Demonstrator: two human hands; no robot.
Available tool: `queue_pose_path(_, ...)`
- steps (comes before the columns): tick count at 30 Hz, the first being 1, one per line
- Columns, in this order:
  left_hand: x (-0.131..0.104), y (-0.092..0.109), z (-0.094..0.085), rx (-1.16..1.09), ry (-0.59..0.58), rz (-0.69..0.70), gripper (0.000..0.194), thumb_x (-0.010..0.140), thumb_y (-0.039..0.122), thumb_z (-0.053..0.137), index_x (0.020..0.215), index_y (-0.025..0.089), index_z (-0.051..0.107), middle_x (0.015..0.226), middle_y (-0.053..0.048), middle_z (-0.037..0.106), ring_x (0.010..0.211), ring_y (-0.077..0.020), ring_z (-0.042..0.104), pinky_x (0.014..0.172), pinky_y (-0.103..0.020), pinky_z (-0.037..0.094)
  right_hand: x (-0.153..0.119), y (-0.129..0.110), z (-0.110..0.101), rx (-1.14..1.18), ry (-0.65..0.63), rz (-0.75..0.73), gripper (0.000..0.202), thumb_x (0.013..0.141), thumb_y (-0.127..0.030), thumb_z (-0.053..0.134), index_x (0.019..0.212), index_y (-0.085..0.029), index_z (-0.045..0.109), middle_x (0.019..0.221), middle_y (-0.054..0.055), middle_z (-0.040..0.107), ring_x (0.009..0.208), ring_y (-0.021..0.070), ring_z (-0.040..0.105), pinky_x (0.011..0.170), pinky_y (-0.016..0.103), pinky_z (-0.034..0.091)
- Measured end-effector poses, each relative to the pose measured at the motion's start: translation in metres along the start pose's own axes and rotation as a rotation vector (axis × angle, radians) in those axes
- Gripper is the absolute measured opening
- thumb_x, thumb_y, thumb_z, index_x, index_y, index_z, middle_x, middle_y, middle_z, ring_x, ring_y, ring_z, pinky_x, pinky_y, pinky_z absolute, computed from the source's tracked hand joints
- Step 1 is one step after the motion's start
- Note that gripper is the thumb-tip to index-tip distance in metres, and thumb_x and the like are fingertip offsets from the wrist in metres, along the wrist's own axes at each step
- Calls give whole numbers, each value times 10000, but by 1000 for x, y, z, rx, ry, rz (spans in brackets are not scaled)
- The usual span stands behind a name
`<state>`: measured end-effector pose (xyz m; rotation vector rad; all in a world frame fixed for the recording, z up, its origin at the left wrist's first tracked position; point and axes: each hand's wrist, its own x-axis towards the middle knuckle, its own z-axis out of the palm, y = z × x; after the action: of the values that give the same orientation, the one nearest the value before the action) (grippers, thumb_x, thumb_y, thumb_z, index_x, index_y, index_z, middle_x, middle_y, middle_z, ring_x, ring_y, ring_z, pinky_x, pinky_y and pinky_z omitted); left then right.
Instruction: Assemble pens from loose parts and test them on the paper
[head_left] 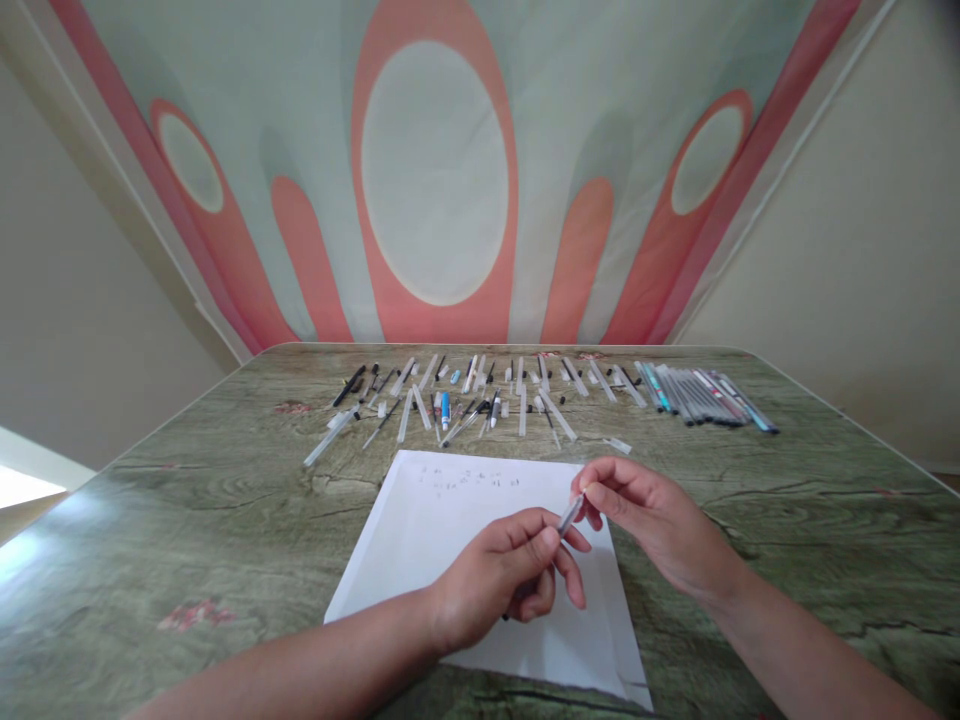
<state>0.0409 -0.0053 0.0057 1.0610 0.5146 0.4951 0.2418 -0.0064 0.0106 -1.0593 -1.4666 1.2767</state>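
Observation:
A slim pen-like piece, dark grey with a pale tip, is held above the white paper. My left hand is closed on its lower part between thumb and index finger, with the other fingers loosely curled. At its upper end, the thumb and fingertips of my right hand pinch the tip. A small black end shows beneath my left hand. Small handwritten marks run along the top of the paper.
Disassembled pen parts, with clear tubes, refills and caps, lie in rows across the back of the wood-patterned table. A blue pen part is among them. Several whole pens are bunched at the back right. A patterned cloth hangs behind.

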Motion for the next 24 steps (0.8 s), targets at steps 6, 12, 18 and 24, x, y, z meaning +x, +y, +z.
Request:
queue_pose_path(6,0,-1,0,-2,7,-4,342,923,427,412,1017,119,527,771,-71,626,399,-35,333,389,-200,182,-1,-6,-4,-110,-25,-5,208,878,-388,540,881,-188,596,774,16,621,700,132,539,657,265,449)
queue_pose_path(12,1,-1,0,3,3,-26,368,912,448,422,1023,115,533,766,-77,628,389,-35,332,389,-197,192,0,-5,-8,-180,-47,6,225,876,-407,533,887,-192,595,803,27,636,748,146,578,690,272,469)
queue_pose_path(18,1,-1,-1,4,13,-36,357,916,437,415,1024,119,536,750,-69,625,378,-35,315,379,-199,172,-1,-6,-9,-192,-68,24,213,884,-400,525,883,-194,580,797,13,641,738,136,577,685,259,455)
queue_pose_path(24,1,-2,0,-13,15,-30,313,927,397,406,1002,122,535,725,-58,616,367,-33,303,371,-200,162,-2,-7,-9,-196,-88,45,206,887,-391,526,885,-190,570,803,10,638,752,136,576,704,263,445)
